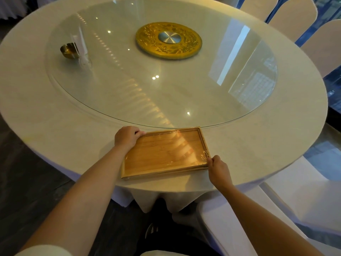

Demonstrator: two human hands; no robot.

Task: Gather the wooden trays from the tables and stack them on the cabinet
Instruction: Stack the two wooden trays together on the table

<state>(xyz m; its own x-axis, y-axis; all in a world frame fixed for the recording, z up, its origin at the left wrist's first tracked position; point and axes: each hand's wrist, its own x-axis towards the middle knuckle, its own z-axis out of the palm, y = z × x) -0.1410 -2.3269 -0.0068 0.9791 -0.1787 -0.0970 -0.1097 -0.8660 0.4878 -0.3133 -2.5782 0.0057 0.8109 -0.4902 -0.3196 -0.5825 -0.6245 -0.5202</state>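
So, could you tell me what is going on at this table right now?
A person is taking hold of a wooden tray that lies near the edge of a round table. The left hand grips its far left corner and the right hand holds its near right corner. The tray looks wrapped in clear film and seems to rest on the tablecloth, not yet lifted. A glass turntable sits behind it, with white-covered chairs around.

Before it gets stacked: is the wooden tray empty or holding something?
Empty. The rectangular wooden tray shows only bare wood under glossy clear wrap; nothing lies in it. It sits flat on the table.
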